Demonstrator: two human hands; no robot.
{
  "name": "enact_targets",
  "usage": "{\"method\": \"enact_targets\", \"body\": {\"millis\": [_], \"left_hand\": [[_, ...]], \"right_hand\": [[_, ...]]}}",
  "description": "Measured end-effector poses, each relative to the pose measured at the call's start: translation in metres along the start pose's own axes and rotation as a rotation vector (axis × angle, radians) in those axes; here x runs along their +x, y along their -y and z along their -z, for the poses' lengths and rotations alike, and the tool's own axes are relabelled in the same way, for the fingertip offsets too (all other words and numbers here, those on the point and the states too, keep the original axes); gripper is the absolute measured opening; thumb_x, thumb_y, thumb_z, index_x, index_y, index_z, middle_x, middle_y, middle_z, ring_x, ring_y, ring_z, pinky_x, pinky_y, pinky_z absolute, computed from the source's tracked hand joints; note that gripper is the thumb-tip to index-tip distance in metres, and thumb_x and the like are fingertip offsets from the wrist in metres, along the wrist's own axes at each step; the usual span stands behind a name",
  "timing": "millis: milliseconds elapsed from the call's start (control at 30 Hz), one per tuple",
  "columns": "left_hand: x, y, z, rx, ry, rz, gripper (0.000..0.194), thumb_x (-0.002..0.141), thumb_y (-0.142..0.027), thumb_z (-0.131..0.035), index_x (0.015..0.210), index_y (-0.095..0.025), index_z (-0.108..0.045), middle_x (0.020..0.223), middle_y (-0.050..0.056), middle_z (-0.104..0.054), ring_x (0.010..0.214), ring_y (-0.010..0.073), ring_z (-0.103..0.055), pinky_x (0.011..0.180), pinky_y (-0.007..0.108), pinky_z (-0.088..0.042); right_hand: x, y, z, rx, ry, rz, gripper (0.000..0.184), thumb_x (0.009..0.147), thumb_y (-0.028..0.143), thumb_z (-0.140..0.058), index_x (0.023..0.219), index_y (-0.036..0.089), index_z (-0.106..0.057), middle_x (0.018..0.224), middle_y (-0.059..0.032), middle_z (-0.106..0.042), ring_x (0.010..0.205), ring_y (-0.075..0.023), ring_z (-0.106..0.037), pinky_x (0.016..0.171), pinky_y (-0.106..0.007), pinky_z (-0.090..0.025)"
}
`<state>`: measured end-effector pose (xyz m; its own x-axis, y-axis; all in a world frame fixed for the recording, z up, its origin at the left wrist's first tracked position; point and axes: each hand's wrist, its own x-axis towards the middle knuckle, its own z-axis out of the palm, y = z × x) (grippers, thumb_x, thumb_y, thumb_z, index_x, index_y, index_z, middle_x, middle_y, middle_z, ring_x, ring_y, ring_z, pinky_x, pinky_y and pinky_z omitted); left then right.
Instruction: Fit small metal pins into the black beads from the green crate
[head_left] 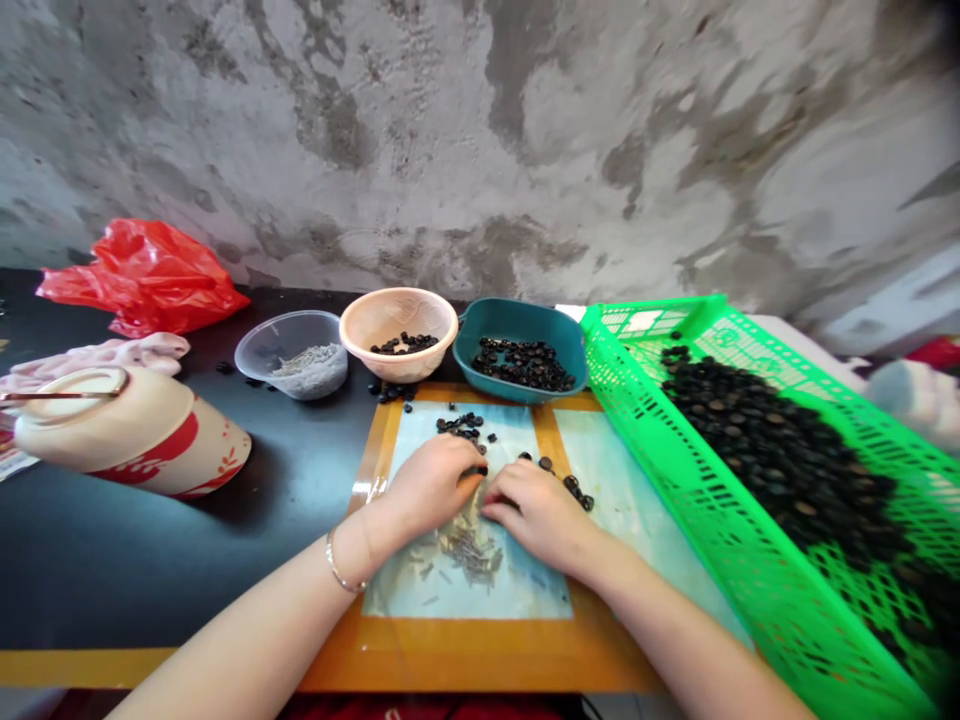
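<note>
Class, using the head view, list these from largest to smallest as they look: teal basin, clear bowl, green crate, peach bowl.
1. Green crate, though the frame cuts it off
2. Teal basin
Unranked: peach bowl and clear bowl, too alike

From here I get 3 bowls (397, 370) in a row behind the sheet (544, 590): slivers (311, 365) in the left 1, pieces (525, 364) in the other 2. Crate (664, 450) of pieces right, bottle (142, 430) left, bag (150, 280) behind bottle, wall (450, 130) behind everything.
</note>
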<state>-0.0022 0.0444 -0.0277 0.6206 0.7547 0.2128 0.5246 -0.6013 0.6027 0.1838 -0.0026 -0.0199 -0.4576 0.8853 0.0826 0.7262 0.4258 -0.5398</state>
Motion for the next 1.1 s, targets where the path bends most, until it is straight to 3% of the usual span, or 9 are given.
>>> {"method": "enact_targets", "body": {"millis": [200,400,567,867,1100], "left_hand": [[-0.007,-0.013,0.004,-0.315,0.008,0.284,0.011,0.076,-0.016,-0.065,0.085,-0.018,-0.071,0.076,0.0,-0.071,0.067,0.0141,-0.063,0.063,0.023,-0.05],[-0.005,-0.026,0.01,-0.445,0.005,0.338,0.016,0.075,-0.017,-0.065,0.089,-0.017,-0.071,0.076,0.002,-0.071,0.067,0.0144,-0.063,0.064,0.024,-0.051],[-0.006,-0.028,0.011,-0.415,-0.019,0.378,0.012,0.074,-0.018,-0.067,0.084,-0.017,-0.072,0.075,0.002,-0.071,0.068,0.0157,-0.064,0.065,0.026,-0.051],[-0.006,-0.031,0.011,-0.339,-0.014,0.392,0.006,0.075,-0.019,-0.069,0.08,-0.016,-0.071,0.075,0.003,-0.071,0.069,0.0165,-0.064,0.065,0.026,-0.05],[-0.015,-0.025,0.005,-0.041,0.003,0.237,0.005,0.08,-0.019,-0.065,0.077,-0.018,-0.069,0.077,0.004,-0.071,0.073,0.0191,-0.064,0.066,0.028,-0.046]], "right_hand": [[0.001,-0.006,0.013,0.331,-0.126,-0.243,0.009,0.084,0.012,-0.065,0.078,0.018,-0.063,0.073,0.0018,-0.065,0.069,-0.0141,-0.058,0.065,-0.024,-0.043],[0.002,-0.001,0.012,0.443,-0.133,-0.278,0.008,0.086,0.02,-0.062,0.078,0.018,-0.063,0.074,0.0003,-0.065,0.068,-0.0149,-0.058,0.063,-0.025,-0.044],[0.001,0.001,0.013,0.486,-0.184,-0.308,0.009,0.084,0.025,-0.062,0.078,0.018,-0.062,0.074,-0.0005,-0.064,0.068,-0.0157,-0.058,0.063,-0.026,-0.044],[0.001,0.005,0.013,0.444,-0.14,-0.304,0.007,0.083,0.02,-0.062,0.076,0.018,-0.063,0.071,0.0,-0.065,0.064,-0.0146,-0.057,0.06,-0.025,-0.043],[-0.003,0.005,0.004,0.298,-0.219,-0.206,0.008,0.081,0.018,-0.067,0.073,0.019,-0.066,0.071,-0.0001,-0.066,0.067,-0.0153,-0.059,0.065,-0.027,-0.045]]}}
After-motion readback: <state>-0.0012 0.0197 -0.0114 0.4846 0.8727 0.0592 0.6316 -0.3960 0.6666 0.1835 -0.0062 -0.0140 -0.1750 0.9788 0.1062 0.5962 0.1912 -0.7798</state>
